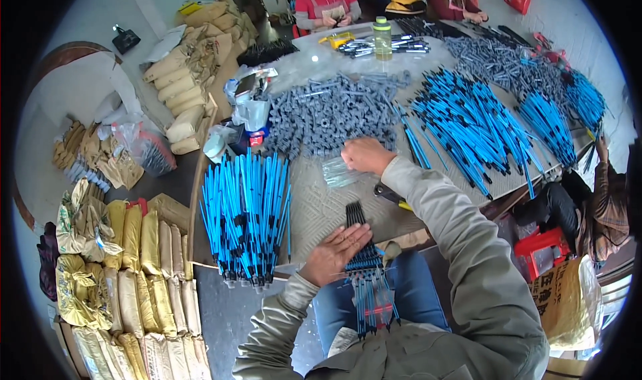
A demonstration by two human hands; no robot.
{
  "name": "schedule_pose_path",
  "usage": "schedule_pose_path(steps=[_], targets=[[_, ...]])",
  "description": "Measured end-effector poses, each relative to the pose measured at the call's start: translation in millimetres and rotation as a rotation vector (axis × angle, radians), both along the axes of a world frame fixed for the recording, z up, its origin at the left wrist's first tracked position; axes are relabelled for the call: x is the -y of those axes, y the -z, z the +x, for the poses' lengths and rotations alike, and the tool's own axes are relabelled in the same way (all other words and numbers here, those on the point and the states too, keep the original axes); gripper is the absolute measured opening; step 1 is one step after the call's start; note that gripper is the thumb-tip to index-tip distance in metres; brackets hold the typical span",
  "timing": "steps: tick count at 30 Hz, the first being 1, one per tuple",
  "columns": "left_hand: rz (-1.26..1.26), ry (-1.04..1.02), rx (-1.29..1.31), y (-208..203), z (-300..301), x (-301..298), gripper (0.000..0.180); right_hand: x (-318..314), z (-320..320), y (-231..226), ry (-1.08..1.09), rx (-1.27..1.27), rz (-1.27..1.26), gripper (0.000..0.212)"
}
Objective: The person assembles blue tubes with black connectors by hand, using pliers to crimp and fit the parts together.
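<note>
My left hand point(340, 251) lies flat with its fingers stretched out over a row of thin black rods point(356, 214) at the table's near edge. Below it, over my lap, hang several blue-and-black rods point(366, 300). Farther out, my right hand point(368, 155) is closed beside a stack of clear plastic strips point(340, 173); whatever its fingers hold, if anything, is hidden. Just beyond that hand rises a heap of grey plastic fittings point(328, 112). A dark tool with a yellow part point(388, 194) lies under my right forearm.
Blue rods stand bunched at the left point(244, 213), and a wide pile of blue rods point(468, 126) covers the right side. A bottle point(382, 39) stands at the back, where other people sit. Stacked sacks point(150, 273) line the left floor; a red stool point(542, 249) is at right.
</note>
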State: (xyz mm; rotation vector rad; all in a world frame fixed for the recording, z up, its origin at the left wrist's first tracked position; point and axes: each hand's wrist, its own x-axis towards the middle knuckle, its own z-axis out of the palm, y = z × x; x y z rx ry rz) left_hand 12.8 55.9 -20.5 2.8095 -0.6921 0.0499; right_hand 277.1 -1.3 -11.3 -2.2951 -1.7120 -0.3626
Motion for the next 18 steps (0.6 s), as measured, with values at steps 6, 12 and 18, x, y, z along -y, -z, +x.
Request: schedule_pose_path(steps=[6, 12, 18], targets=[[-0.043, -0.013, -0.004, -7.1, 1.2, -1.9, 0.094, -5.0, 4.9, -5.0, -0.055, -0.08, 0.002, 0.009], [-0.011, -0.01, -0.011, -5.0, 0.7, -1.5, 0.093, -6.2, -5.6, -8.6, -0.054, -0.115, -0.069, 0.015], [-0.019, -0.001, -0.027, -6.1, 2.1, -0.9, 0.087, -2.5, -5.0, -7.3, -0.054, -0.129, -0.024, 0.01]])
